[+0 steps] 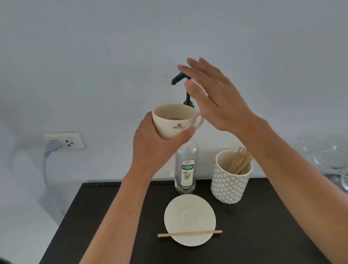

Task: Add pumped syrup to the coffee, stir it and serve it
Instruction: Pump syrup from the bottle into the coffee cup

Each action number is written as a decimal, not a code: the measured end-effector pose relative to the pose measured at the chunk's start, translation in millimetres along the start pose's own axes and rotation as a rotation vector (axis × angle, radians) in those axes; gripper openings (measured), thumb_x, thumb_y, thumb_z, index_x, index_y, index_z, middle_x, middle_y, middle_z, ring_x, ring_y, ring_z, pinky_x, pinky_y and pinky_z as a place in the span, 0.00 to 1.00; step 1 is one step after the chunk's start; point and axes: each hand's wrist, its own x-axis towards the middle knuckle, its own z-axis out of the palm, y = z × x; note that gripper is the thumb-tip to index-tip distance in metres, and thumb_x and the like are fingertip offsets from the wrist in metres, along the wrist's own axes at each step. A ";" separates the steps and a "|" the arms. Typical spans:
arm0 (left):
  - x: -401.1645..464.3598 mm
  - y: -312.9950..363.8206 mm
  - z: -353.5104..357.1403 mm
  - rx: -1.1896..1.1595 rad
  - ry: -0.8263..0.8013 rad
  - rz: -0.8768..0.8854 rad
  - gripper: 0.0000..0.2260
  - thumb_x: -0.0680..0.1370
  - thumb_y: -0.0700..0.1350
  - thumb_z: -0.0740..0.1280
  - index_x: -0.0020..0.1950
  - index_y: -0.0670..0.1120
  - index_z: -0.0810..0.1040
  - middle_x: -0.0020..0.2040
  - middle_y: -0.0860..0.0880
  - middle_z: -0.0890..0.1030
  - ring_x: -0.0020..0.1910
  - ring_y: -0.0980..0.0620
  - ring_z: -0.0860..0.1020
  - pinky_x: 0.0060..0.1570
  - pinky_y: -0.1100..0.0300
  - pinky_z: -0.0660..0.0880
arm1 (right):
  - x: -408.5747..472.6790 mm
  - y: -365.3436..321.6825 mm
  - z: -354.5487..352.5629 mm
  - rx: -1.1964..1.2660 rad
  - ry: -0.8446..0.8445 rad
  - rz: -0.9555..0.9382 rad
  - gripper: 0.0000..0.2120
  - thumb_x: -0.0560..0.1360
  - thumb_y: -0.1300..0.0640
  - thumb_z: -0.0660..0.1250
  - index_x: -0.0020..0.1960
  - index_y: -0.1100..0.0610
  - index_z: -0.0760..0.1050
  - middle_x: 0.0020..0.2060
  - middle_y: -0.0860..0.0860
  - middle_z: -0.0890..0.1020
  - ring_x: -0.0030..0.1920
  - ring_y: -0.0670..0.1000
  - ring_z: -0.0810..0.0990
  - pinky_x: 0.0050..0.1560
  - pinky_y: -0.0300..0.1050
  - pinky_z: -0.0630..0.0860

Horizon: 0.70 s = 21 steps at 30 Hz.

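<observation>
2 hands are busy at the syrup step: the left hand (155,146) grips the cup (175,120), holding it up under the black pump (180,76) of the syrup bottle (186,170), while the right hand (214,96) hovers flat, fingers straight, at the pump head (contact I cannot tell). Next, I judge, a firm downward press with the cup beneath the spout. The saucer (188,210) and 1 stirrer (189,233) wait on the table (261,229).

Pump (180,77) top hidden under right hand (214,98) fingers. Bottle (186,168) neck hidden behind cup (175,120) and left hand (157,146). Cup's contents unclear. Glassware (344,165) cut off at right edge.
</observation>
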 end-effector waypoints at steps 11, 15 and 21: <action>34.8 18.9 6.7 0.043 0.036 0.005 0.34 0.60 0.71 0.72 0.58 0.54 0.71 0.51 0.59 0.79 0.49 0.59 0.79 0.48 0.52 0.80 | 4.2 14.7 9.2 0.093 -0.010 -0.034 0.22 0.82 0.50 0.50 0.73 0.44 0.71 0.74 0.47 0.68 0.77 0.45 0.62 0.68 0.40 0.66; 38.5 19.8 6.6 0.047 0.045 0.017 0.35 0.60 0.71 0.73 0.58 0.53 0.71 0.51 0.58 0.79 0.49 0.58 0.79 0.47 0.51 0.79 | 3.3 17.9 12.4 0.115 0.020 -0.047 0.22 0.82 0.50 0.50 0.72 0.44 0.72 0.73 0.47 0.68 0.76 0.45 0.63 0.67 0.43 0.70; 41.0 21.5 8.6 0.048 0.037 0.025 0.35 0.59 0.72 0.72 0.58 0.53 0.71 0.50 0.59 0.79 0.49 0.59 0.79 0.47 0.51 0.79 | 0.9 19.5 15.6 0.219 0.042 -0.048 0.23 0.80 0.50 0.50 0.70 0.47 0.75 0.72 0.47 0.70 0.76 0.45 0.64 0.69 0.43 0.69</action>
